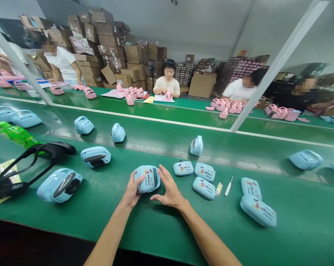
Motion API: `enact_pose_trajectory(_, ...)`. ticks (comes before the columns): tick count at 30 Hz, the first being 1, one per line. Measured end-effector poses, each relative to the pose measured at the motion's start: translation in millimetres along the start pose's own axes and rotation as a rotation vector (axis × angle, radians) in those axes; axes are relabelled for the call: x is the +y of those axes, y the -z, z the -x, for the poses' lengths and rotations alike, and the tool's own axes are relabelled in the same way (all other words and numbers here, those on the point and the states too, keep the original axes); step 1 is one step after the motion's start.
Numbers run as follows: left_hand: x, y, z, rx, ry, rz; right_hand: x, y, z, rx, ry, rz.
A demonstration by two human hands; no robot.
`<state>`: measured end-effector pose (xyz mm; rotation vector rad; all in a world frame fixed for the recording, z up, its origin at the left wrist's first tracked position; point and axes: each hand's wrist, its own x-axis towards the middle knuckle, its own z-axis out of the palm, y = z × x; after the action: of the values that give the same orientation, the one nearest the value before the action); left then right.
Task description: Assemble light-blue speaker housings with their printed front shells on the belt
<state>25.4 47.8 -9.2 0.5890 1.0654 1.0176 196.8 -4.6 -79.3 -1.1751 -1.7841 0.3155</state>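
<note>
A light blue rounded plastic case (147,180) with a Mickey print is gripped from its left side by my left hand (132,193), thumb across the printed face. A dark slot shows along the case's right side. My right hand (171,190) is beside that edge, fingers and thumb spread; whether a fingertip touches the case I cannot tell. Several printed blue covers lie to the right, among them a cover (204,187) near a white-handled screwdriver (228,186) and a small yellowish packet (219,189).
Blue housings, such as this one (60,185), stand on the green table (161,236) and the belt (156,147). At left lie a black strap headset (45,151) and a green bottle (17,135). Co-workers sit across with pink parts (133,92). A white post (278,66) slants at right.
</note>
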Motion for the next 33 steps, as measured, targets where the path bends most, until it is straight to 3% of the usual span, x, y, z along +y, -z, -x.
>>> enact_pose_trajectory(4,-6.5,2.1,13.0,-0.102,-0.086,-0.105,-6.7,-1.1,-14.8,-0.105,0.166,-0.034)
enact_pose_trajectory(9,-5.7,8.7,16.9,-0.157,-0.105,-0.164,-8.0,7.1,-25.1,-0.168,0.136,-0.036)
enact_pose_trajectory(18,-6.0,9.3,20.8,-0.143,-0.057,-0.159,-20.6,31.0,-45.0,-0.266,0.174,0.078)
enact_pose_trajectory(30,-13.9,14.8,19.6,-0.089,-0.021,-0.042,-14.7,7.0,-47.3,-0.3,0.112,-0.107)
enact_pose_trajectory(33,-14.7,14.2,22.6,-0.08,-0.048,-0.004,-20.1,4.3,-40.0,-0.291,0.025,-0.174)
